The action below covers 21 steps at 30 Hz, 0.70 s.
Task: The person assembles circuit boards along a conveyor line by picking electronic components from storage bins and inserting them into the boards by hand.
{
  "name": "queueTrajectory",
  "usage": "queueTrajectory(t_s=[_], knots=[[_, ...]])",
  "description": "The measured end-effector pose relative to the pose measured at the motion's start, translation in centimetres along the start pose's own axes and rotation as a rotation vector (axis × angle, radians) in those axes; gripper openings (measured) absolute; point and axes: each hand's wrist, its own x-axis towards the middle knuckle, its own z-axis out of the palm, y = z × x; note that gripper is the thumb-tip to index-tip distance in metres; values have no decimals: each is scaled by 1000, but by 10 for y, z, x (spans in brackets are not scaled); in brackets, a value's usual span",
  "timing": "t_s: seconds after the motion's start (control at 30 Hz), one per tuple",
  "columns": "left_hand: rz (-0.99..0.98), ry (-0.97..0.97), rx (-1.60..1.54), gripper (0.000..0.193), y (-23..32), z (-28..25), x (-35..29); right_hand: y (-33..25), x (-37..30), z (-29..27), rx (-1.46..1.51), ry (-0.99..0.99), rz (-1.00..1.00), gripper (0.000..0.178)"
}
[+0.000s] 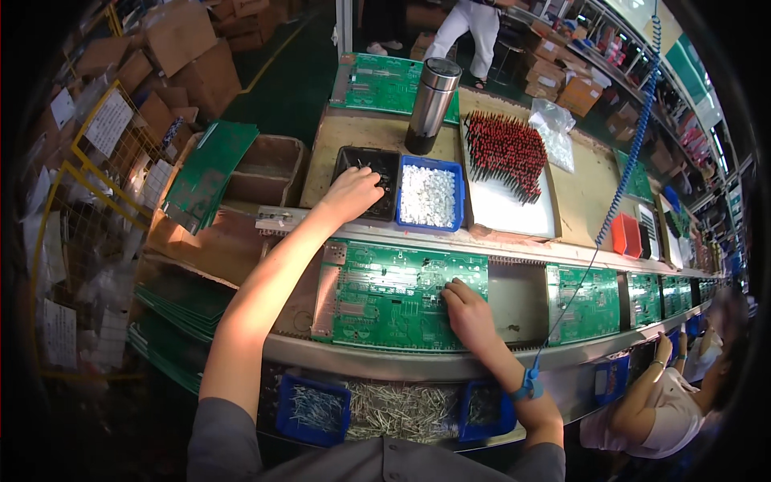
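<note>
My left hand (353, 195) reaches over the black bin (344, 164), fingers curled down at the small dark parts (384, 165) in it. What it pinches, if anything, is hidden. A blue bin (461, 193) of small white parts (427, 195) stands right beside the black one. Below them, a green circuit board (377, 301) lies flat on the assembly line. My right hand (470, 315) rests at the board's right part, thumb and fingers closed together near a small dark spot. Whatever is between those fingertips is too small to name. A blue wrist strap (529, 384) circles my right wrist.
A steel flask (434, 104) stands behind the bins. Red-tipped parts (506, 153) stand upright in a tray at right. A coiled blue cord (634, 161) crosses the right side. Stacked boards (213, 173) lie left; bins of metal-leaded parts (313, 410) sit nearest me. A co-worker (654, 406) sits right.
</note>
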Motion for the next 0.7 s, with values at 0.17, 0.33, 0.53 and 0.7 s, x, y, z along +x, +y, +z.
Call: queueTrajectory(t_s=[0.17,0.33,0.53,0.7], knots=[[-24,47,-54,6,-3,5,-3,-2,0,-1,-3,-13,0,22],[-312,160,-392,6,0,-3,1,-2,0,-1,-24,-23,3,25],[-711,426,-1064,13,13,-28,-25,-7,18,-10,73,-77,23,17],[-866,401,-1409,19,43,-38,-94,-20,80,-11,46,59,-116,8]])
